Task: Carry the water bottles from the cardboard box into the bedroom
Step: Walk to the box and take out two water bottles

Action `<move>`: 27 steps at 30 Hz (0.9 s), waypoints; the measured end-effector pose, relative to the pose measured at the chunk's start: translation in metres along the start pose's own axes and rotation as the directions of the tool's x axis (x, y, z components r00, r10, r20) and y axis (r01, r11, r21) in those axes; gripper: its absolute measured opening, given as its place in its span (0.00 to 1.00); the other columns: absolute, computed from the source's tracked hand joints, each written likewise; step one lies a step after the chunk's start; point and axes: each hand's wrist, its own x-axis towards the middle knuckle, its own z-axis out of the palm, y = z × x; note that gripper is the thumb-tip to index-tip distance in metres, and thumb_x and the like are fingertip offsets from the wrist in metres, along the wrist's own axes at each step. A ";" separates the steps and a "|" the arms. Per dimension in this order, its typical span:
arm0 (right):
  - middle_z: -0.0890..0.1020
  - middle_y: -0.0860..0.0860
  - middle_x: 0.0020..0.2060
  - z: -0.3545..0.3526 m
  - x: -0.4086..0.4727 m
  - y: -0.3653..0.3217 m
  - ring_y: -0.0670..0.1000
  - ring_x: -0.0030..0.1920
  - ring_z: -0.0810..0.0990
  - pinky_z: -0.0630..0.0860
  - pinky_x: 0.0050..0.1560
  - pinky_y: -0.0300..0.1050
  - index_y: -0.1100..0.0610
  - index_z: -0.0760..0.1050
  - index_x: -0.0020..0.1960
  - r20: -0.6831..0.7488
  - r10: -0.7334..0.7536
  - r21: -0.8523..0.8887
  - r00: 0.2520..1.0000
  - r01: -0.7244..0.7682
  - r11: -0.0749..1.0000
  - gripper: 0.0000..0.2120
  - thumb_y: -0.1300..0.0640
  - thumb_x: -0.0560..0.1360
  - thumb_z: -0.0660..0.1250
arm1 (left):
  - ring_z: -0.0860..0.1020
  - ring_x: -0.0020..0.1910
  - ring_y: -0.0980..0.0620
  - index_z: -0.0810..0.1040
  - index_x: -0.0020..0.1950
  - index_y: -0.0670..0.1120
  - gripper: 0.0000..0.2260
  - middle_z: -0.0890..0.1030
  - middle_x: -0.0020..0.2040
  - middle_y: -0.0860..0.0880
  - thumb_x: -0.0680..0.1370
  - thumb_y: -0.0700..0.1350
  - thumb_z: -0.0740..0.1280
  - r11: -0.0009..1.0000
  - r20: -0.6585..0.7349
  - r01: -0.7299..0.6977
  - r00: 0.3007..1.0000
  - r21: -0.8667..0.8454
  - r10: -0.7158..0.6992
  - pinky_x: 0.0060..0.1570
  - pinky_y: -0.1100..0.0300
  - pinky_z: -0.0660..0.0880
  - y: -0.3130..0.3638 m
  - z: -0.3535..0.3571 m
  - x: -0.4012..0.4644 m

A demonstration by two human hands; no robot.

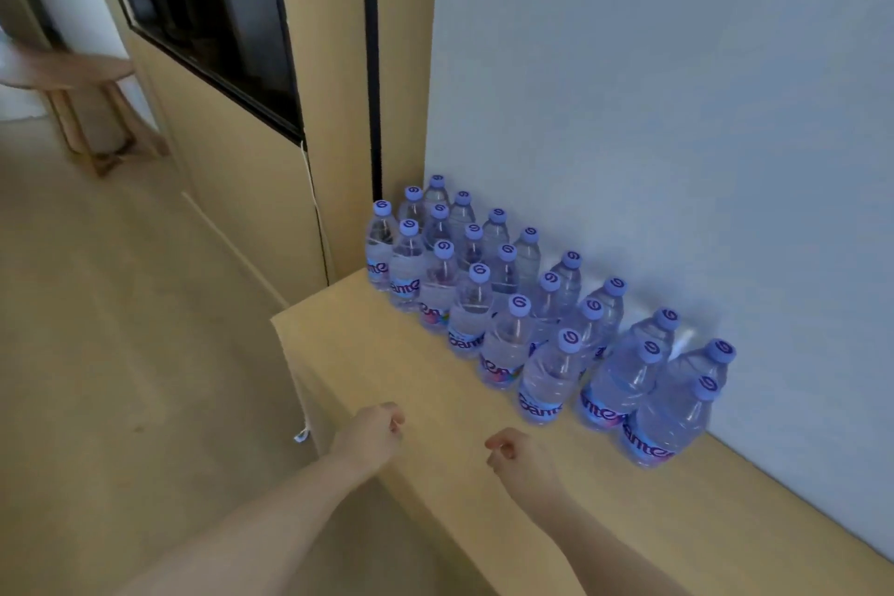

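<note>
head view, single frame. landmark for all positions: the low wooden ledge (pixel 396 353) running along the base of the wall.

we note, largest first:

- pale wall (pixel 653 87) rises straight from the back edge of the ledge, on the right of the frame.
- wooden floor (pixel 121 329) lies below and left of the ledge.
- tall wooden cabinet (pixel 232 150) with a dark glass panel (pixel 203 5) stands at the far end of the ledge, its side meeting the ledge corner.
- round wooden table (pixel 67 73), blurred, sits well beyond the ledge, far left, past the cabinet.
- water bottles (pixel 508 305): all upright on the ledge, clear plastic, lilac caps, labels with purple lettering. they are packed touching or just beside one another in rows against the wall, from the cabinet end toward us. the farther group is three deep; the nearest four (pixel 667 392) stand as a two-by-two cluster, set slightly apart from the rest. exact count not certain because back rows are partly hidden.
- left hand (pixel 375 431): over the front edge of the ledge, fingers loosely curled, grasping nothing, apart from the bottles.
- right hand (pixel 517 453): above the ledge top, near the closest bottles yet not touching them, fingers loosely curled, thumb and fingertip close together, nothing held that we can see.
- small white tag or scrap (pixel 302 435) hangs at the ledge's front face, just left of the left hand; we cannot tell what it is.
</note>
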 end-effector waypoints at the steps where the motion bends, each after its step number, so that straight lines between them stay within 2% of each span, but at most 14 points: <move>1: 0.80 0.48 0.40 0.013 0.003 -0.016 0.48 0.43 0.77 0.74 0.48 0.42 0.50 0.76 0.46 0.016 -0.018 -0.008 1.000 0.018 1.000 0.11 0.64 0.74 0.62 | 0.76 0.61 0.50 0.78 0.61 0.49 0.13 0.80 0.59 0.50 0.79 0.42 0.59 0.999 0.006 0.034 0.999 0.021 -0.034 0.58 0.61 0.72 -0.023 -0.015 -0.002; 3: 0.80 0.48 0.40 0.038 0.011 -0.047 0.49 0.42 0.77 0.74 0.46 0.41 0.53 0.79 0.49 0.039 -0.046 -0.033 0.998 0.048 0.998 0.10 0.64 0.74 0.62 | 0.76 0.62 0.49 0.79 0.60 0.49 0.13 0.80 0.60 0.50 0.79 0.44 0.59 0.994 0.022 0.097 0.995 0.050 -0.098 0.59 0.60 0.73 -0.065 -0.045 -0.008; 6: 0.77 0.46 0.39 0.072 0.027 -0.095 0.48 0.43 0.75 0.68 0.43 0.38 0.57 0.80 0.54 0.078 -0.101 -0.073 0.992 0.106 0.992 0.11 0.63 0.76 0.62 | 0.78 0.58 0.49 0.80 0.58 0.50 0.13 0.81 0.58 0.50 0.78 0.43 0.60 0.983 0.000 0.179 0.984 0.040 -0.179 0.56 0.59 0.75 -0.123 -0.095 -0.017; 11: 0.79 0.53 0.52 0.116 0.060 -0.193 0.52 0.53 0.77 0.67 0.48 0.38 0.58 0.78 0.60 0.137 -0.220 -0.133 0.966 0.238 0.962 0.13 0.60 0.78 0.61 | 0.78 0.60 0.49 0.81 0.59 0.48 0.15 0.81 0.60 0.49 0.77 0.40 0.60 0.964 -0.148 0.263 0.953 -0.037 -0.266 0.60 0.56 0.74 -0.200 -0.181 -0.024; 15: 0.79 0.54 0.55 0.149 0.081 -0.266 0.51 0.51 0.76 0.71 0.46 0.40 0.57 0.76 0.61 0.190 -0.309 -0.185 0.932 0.343 0.921 0.12 0.59 0.79 0.60 | 0.78 0.61 0.49 0.81 0.60 0.47 0.15 0.81 0.61 0.47 0.79 0.40 0.60 0.951 -0.211 0.297 0.927 -0.089 -0.310 0.61 0.55 0.74 -0.245 -0.224 -0.028; 17: 0.79 0.56 0.57 0.168 0.095 -0.301 0.52 0.54 0.78 0.71 0.49 0.40 0.58 0.75 0.63 0.253 -0.350 -0.229 0.902 0.407 0.884 0.13 0.59 0.80 0.59 | 0.79 0.59 0.47 0.82 0.59 0.46 0.14 0.82 0.59 0.46 0.79 0.41 0.59 0.932 -0.260 0.337 0.896 -0.130 -0.360 0.58 0.55 0.75 -0.266 -0.240 -0.028; 21: 0.75 0.55 0.64 0.213 0.128 -0.369 0.53 0.61 0.75 0.72 0.56 0.41 0.57 0.70 0.69 0.373 -0.354 -0.288 0.858 0.470 0.835 0.20 0.51 0.80 0.61 | 0.79 0.57 0.46 0.80 0.57 0.46 0.13 0.82 0.57 0.45 0.78 0.41 0.58 0.888 -0.321 0.409 0.829 -0.209 -0.457 0.57 0.54 0.76 -0.305 -0.272 -0.022; 25: 0.71 0.57 0.67 0.263 0.169 -0.438 0.56 0.65 0.72 0.72 0.64 0.51 0.56 0.67 0.72 0.464 -0.354 -0.333 0.812 0.530 0.780 0.25 0.46 0.79 0.62 | 0.79 0.59 0.46 0.79 0.60 0.47 0.14 0.80 0.59 0.46 0.79 0.44 0.58 0.846 -0.346 0.476 0.772 -0.241 -0.533 0.58 0.54 0.75 -0.350 -0.321 -0.002; 27: 0.69 0.56 0.68 0.291 0.192 -0.477 0.56 0.65 0.71 0.72 0.64 0.52 0.56 0.66 0.72 0.498 -0.363 -0.339 0.788 0.562 0.754 0.26 0.44 0.79 0.62 | 0.78 0.59 0.46 0.78 0.61 0.48 0.14 0.80 0.60 0.47 0.79 0.44 0.58 0.818 -0.349 0.516 0.740 -0.255 -0.575 0.59 0.53 0.75 -0.378 -0.349 0.013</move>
